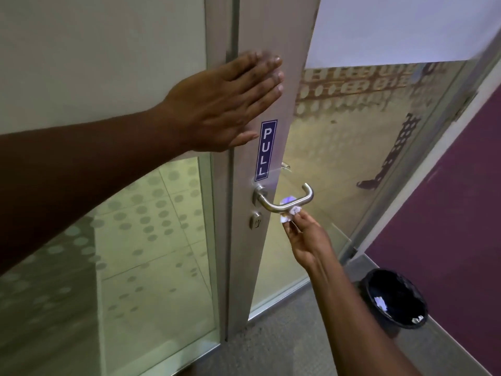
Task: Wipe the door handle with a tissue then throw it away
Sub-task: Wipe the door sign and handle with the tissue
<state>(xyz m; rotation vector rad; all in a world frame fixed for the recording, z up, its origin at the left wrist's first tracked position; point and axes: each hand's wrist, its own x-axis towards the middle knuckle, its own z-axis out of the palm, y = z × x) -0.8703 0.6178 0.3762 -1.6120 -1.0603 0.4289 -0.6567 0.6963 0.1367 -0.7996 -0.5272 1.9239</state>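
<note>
1. I judge that the wiping step is in hand. The right hand (303, 237) presses a small crumpled tissue (289, 213) against the underside of the door handle (284, 200), near the handle's middle bar.
2. The right fingers (294, 222) are closed in a pinch on the tissue; only a white wad shows above and below the bar.
3. The left hand (217, 109) lies flat and fully spread on the door frame (244, 240), well above the handle, and holds nothing. I think it steadies the door.
4. The handle is a brushed metal tube, bent in a U shape, smooth and slightly shiny. Just below its round base sits a small keyhole (256, 221). Above it is a blue PULL sticker (266, 150).
5. For the next move I would slide the tissue along the bar toward the bent end, keeping light pressure, because thin paper can tear on metal.
6. The bin (395, 297) stands on the floor, below and to the right of the handle. It is round, black, and some paper scraps lie inside.
</note>
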